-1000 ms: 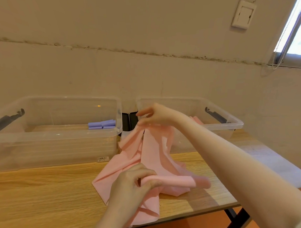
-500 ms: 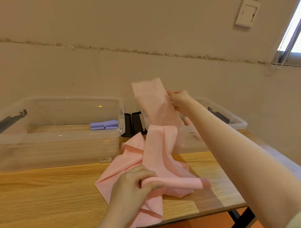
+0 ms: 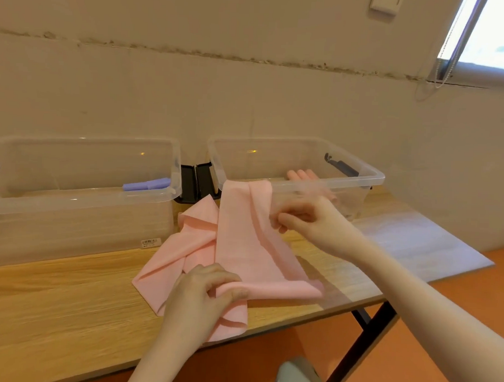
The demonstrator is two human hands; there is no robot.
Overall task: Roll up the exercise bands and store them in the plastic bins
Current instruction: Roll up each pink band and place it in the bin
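A long pink exercise band (image 3: 243, 247) lies crumpled on the wooden table (image 3: 55, 312), its far end draped against the front wall of the right clear plastic bin (image 3: 371, 178). My left hand (image 3: 201, 297) pinches the band's rolled near end at the table's front. My right hand (image 3: 309, 221) pinches the band's right edge just in front of the right bin. Pink rolled bands (image 3: 301, 175) lie inside that bin. The left clear bin (image 3: 73, 190) holds a rolled purple band (image 3: 146, 184).
Black lid clips (image 3: 195, 181) sit between the two bins. The table's front edge and black leg (image 3: 363, 337) stand over an orange floor. A pale sheet (image 3: 414, 242) covers the table's right end. The wall stands right behind the bins.
My right hand had lifted the band's far end high above the right bin; it has come down and now pinches the band's edge in front of the bin. My left hand kept its hold.
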